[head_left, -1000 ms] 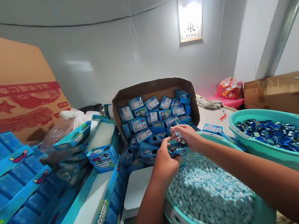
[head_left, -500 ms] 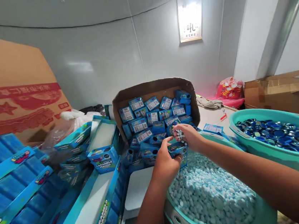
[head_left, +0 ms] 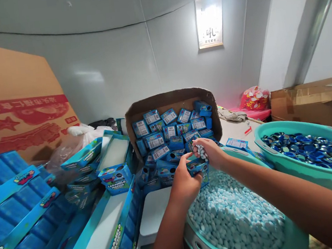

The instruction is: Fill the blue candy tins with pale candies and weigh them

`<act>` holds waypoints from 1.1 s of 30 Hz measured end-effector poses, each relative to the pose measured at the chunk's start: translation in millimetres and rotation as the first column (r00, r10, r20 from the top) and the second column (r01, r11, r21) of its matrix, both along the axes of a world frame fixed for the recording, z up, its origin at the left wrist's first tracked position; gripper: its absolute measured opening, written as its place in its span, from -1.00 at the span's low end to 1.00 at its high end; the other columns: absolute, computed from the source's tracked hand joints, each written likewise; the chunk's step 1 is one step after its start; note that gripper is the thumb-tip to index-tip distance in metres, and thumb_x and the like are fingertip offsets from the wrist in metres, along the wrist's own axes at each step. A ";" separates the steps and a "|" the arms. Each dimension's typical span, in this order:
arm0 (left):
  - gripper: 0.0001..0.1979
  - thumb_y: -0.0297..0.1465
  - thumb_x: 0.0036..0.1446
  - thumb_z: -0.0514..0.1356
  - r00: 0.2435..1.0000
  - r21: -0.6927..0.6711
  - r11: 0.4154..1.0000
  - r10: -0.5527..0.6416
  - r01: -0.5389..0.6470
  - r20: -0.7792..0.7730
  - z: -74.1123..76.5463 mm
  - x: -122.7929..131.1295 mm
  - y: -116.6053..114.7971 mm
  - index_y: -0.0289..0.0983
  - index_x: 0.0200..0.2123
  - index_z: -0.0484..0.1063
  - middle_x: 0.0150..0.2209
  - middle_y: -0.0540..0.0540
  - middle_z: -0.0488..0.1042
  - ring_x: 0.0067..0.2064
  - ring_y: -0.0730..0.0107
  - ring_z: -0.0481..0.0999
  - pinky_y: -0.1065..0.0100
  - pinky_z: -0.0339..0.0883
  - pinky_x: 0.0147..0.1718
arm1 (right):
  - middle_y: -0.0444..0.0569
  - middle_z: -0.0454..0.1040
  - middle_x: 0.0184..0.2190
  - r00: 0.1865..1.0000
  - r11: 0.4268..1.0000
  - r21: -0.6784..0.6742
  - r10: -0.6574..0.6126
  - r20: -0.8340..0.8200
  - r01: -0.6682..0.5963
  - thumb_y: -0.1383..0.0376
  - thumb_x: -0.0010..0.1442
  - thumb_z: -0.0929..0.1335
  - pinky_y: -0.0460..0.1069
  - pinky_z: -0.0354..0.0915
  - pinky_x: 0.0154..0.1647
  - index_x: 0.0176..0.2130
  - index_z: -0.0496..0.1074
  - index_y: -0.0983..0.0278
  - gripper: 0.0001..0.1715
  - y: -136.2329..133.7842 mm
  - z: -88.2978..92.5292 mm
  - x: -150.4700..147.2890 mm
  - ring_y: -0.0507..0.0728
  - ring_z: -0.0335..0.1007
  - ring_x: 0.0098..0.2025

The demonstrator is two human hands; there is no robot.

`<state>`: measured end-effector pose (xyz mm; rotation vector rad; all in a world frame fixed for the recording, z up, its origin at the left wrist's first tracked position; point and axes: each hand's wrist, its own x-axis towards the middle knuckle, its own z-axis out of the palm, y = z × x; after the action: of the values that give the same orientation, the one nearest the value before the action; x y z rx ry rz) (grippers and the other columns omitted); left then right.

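Note:
My left hand (head_left: 186,178) is wrapped round a small blue printed box (head_left: 198,168), held upright over the back edge of a teal tub (head_left: 198,248). Just above that box, my right hand (head_left: 209,151) is closed on a handful of pale candies (head_left: 200,151), some showing between its fingers. The tub holds a heap of loose pale blue and white candies (head_left: 238,212). Behind my hands, a tipped brown carton (head_left: 169,97) contains many small blue boxes (head_left: 156,140).
A white scale (head_left: 156,209) is left of the tub. Blue display trays (head_left: 116,242) and stacked blue packs (head_left: 14,209) fill the left side. At right stands another teal tub (head_left: 309,168) with blue wrapped pieces. A large carton (head_left: 13,78) rises at back left.
Both hands have kept nearly the same pose over the tub. The view has shifted very slightly.

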<state>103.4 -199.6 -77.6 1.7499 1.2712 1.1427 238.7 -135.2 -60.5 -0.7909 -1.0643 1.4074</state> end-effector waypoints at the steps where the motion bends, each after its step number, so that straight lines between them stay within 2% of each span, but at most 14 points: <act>1: -0.40 -0.52 -0.05 0.24 1.000 -0.001 1.000 0.002 -0.002 0.000 0.1 0.1 -0.1 -0.18 0.11 0.29 -0.05 -0.13 0.44 -0.15 0.30 0.51 0.29 0.36 -0.09 | -0.13 0.36 -0.59 1.000 1.000 0.002 0.001 -0.003 -0.001 0.19 -0.04 0.44 -0.10 0.14 -0.54 -0.52 0.38 0.31 -0.74 0.3 -0.4 0.1 -0.01 0.24 -0.57; 22: -0.43 -0.51 -0.05 0.27 0.999 0.048 0.998 0.029 -0.030 0.025 1.6 2.0 -1.7 -0.17 0.08 0.32 -0.09 -0.10 0.47 -0.16 0.32 0.51 0.29 0.35 -0.06 | -0.14 0.39 -0.59 1.000 0.997 0.074 0.012 -0.018 -0.011 0.18 -0.02 0.43 -0.09 0.18 -0.48 -0.49 0.42 0.31 -0.77 -4.2 5.9 1.1 -0.01 0.29 -0.55; 29: -0.45 -0.46 0.00 0.27 1.000 0.101 0.995 0.028 -0.027 -0.013 3.4 4.8 -3.9 -0.13 0.10 0.31 -0.05 -0.10 0.47 -0.06 0.26 0.49 0.25 0.32 -0.01 | -0.15 0.38 -0.61 1.000 0.995 0.100 -0.022 -0.006 0.022 0.18 -0.02 0.42 -0.08 0.20 -0.47 -0.50 0.41 0.30 -0.77 -8.8 12.1 1.5 0.01 0.31 -0.56; 33: -0.42 -0.46 0.01 0.27 0.998 0.144 0.989 -0.013 0.021 -0.054 2.7 2.1 -3.5 -0.12 0.13 0.28 -0.01 -0.10 0.46 0.00 0.23 0.47 0.24 0.29 0.03 | -0.16 0.36 -0.62 0.999 0.993 0.115 -0.035 0.017 0.033 0.15 0.00 0.42 -0.07 0.21 -0.47 -0.49 0.41 0.29 -0.74 -7.6 10.3 1.6 0.01 0.31 -0.57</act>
<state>105.5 -203.1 -75.0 1.9047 1.2281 1.2123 240.3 -142.8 -50.2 -0.7367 -1.1317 1.3002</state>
